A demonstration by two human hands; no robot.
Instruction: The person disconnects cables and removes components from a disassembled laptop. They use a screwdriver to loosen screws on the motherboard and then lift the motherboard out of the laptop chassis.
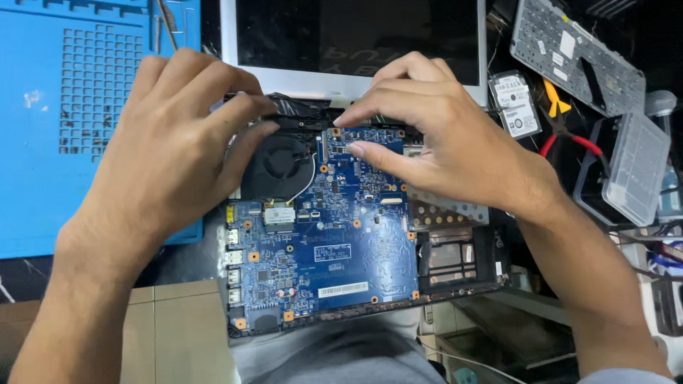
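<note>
Blue motherboard (334, 235), fragile and stiff, sits bare in the laptop base (455, 284).
Left hand (167, 153) and right hand (434, 139) pinch its top edge near the fan (277, 165); bare edges look safest to grip.

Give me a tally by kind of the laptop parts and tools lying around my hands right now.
Blue motherboard: 1
Cooling fan: 1
Laptop screen: 1
Loose keyboard: 1
Hard drive: 1
Red-handled pliers: 1
Blue work mat: 1
Clear plastic box: 1
Total: 8
</note>
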